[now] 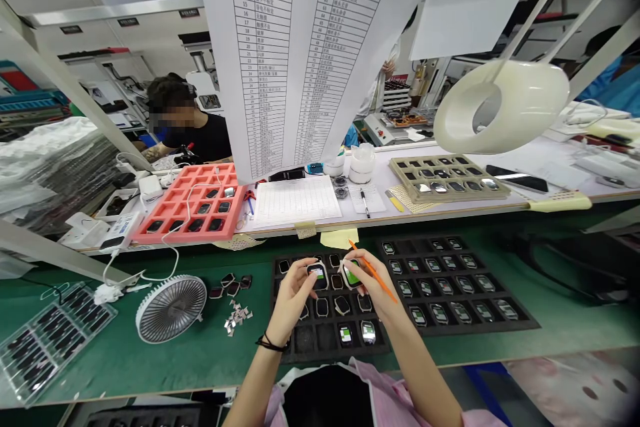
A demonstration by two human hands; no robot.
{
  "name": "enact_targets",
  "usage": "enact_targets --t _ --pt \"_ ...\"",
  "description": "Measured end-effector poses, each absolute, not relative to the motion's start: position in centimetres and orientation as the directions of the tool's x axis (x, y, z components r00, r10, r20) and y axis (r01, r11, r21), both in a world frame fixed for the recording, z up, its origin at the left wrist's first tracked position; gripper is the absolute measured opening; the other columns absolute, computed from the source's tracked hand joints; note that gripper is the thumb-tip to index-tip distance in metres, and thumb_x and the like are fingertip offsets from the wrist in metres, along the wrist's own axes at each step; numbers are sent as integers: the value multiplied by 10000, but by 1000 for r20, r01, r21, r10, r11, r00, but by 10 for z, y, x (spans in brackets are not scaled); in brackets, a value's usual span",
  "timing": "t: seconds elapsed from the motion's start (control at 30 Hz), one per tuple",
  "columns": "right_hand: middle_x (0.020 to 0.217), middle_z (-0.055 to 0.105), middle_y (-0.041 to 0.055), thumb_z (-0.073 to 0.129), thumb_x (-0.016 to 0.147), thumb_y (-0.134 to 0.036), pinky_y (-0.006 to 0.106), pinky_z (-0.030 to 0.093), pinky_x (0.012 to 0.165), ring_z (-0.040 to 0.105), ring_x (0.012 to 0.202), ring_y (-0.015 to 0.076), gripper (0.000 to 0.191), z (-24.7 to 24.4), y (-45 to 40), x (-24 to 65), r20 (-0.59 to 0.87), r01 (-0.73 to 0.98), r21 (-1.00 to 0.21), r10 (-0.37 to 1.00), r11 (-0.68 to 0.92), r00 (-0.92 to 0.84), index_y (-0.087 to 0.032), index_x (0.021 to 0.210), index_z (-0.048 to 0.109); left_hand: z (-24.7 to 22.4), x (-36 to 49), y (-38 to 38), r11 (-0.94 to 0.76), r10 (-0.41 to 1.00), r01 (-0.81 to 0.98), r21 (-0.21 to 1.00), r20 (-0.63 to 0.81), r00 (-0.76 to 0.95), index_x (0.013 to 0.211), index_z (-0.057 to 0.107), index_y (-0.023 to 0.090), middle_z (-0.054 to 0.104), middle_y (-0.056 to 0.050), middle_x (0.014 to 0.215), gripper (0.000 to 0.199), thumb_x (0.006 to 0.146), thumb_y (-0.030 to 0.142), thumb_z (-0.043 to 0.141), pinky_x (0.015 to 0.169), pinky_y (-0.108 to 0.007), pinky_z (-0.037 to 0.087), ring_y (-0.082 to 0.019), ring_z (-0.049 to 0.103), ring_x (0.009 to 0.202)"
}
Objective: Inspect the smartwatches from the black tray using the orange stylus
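Observation:
My left hand (295,290) is closed round the edge of a smartwatch (318,275) with a lit screen. Beside it, my right hand (369,278) grips a second smartwatch (351,273) whose screen shows green. An orange stick (374,271) also lies in my right hand, slanting across the fingers. Both hands are above a black foam tray (325,337) that has several watches in its slots; two near its front edge have lit screens. Right of it lies another black tray (480,317) with rows of watches.
A small fan (171,309), loose watch parts (233,285) and a clear tray (55,340) are on the left. Along the raised shelf stand a pink tray (193,203) and a beige tray (450,177). Printed sheets (310,47) hang ahead; a person (200,133) sits beyond.

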State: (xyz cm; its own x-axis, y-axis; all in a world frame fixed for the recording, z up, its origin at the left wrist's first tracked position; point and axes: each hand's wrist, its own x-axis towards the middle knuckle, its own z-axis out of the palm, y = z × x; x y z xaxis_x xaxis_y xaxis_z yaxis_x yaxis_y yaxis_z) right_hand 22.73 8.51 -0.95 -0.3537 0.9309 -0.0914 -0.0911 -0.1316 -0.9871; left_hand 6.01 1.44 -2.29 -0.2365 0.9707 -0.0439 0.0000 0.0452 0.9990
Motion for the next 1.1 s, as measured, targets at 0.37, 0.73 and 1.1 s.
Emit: enact_targets --t 0.37,0.73,1.1 --pt "772 548 3 639 777 -536 237 378 409 431 461 89 328 -11 82 222 -125 -77 -982 893 -174 -432 -223 872 613 -17 75 9 -79 966 366 927 161 -200 1187 527 233 610 -90 1124 469 759 296 709 628 -280 561 -181 642 815" --pt "711 607 -4 539 875 -486 267 394 494 456 475 122 393 -22 73 218 -19 139 -989 864 59 -503 -247 1179 610 -28 63 22 -302 929 749 590 359 92 1239 532 249 584 -91 1254 501 772 120 655 947 -420 520 -259 562 1163" --pt "1001 671 33 706 780 -333 323 500 852 620 973 196 332 -7 78 235 -66 -172 -940 653 -293 -755 -276 1105 662 -12 63 14 -483 756 732 480 650 73 1123 626 242 718 -102 1024 448 706 331 765 821 -439 541 -279 643 945"
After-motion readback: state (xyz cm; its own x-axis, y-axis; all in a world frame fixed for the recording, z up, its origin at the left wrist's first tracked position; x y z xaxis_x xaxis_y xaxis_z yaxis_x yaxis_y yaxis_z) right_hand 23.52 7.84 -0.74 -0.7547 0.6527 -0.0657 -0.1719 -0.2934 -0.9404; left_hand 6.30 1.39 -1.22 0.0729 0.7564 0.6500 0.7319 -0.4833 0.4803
